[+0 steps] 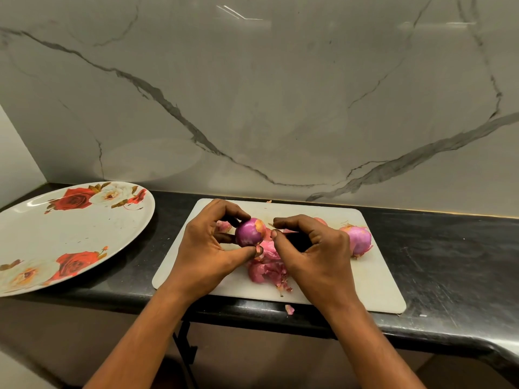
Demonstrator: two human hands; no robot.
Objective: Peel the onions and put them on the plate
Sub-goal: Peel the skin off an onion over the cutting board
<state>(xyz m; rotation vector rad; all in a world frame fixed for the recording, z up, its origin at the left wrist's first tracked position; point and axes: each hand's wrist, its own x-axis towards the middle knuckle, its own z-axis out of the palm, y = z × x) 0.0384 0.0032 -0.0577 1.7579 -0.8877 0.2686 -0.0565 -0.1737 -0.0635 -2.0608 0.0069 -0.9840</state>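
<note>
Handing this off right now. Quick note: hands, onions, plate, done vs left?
Left hand grips an onion over the board. Right hand is curled beside it; whether it pinches skin is unclear.
The held onion is mostly bare, with a skin patch left on top. A second onion lies on the board at right, a peel pile mid-board.
Plate, on the left, holds no onions.
Left to do: strip that patch, plate the onion, then handle the rest on the board.
</note>
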